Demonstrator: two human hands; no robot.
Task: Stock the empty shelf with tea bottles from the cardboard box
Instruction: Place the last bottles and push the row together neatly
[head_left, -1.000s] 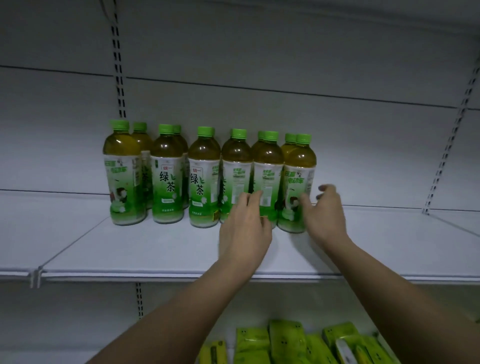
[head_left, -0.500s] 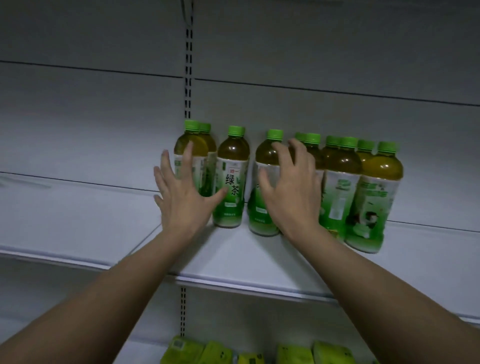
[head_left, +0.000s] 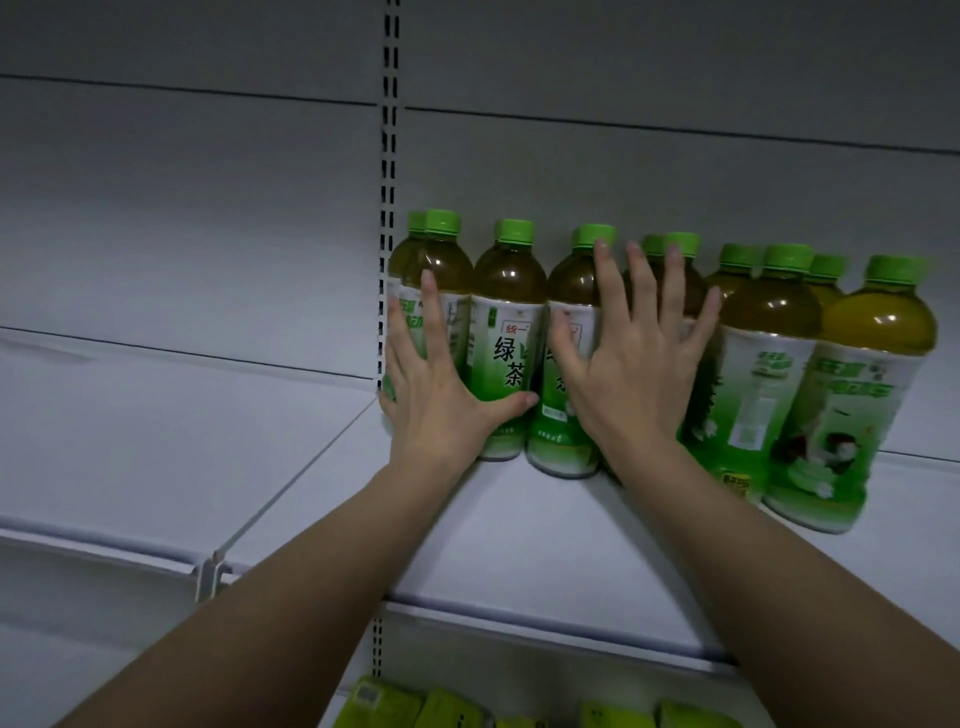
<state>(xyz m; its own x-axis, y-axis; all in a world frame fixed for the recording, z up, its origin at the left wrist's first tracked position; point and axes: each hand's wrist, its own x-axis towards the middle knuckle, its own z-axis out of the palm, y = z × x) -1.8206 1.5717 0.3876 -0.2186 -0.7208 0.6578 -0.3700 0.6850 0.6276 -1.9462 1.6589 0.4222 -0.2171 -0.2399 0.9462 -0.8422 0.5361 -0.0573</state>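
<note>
From the head view, the tea bottles (head_left: 748, 364) stand upright in a double row at the back of the white shelf (head_left: 519, 545), the left hand (head_left: 441, 410) and right hand (head_left: 628, 384) both pressed flat against them, each grip released with fingers spread.

Second tea bottle from the left (head_left: 508, 338): white-and-green label with a small red brand mark reading 统一 above large green characters 绿茶, one over the other. Third bottle (head_left: 563, 364) bears the same label, but the right hand (head_left: 631, 374) covers most of it, so only fragments of the characters show. Labels on the rightmost bottles (head_left: 857, 395) carry green stylised characters and small back-panel print, too blurred to read.
</note>
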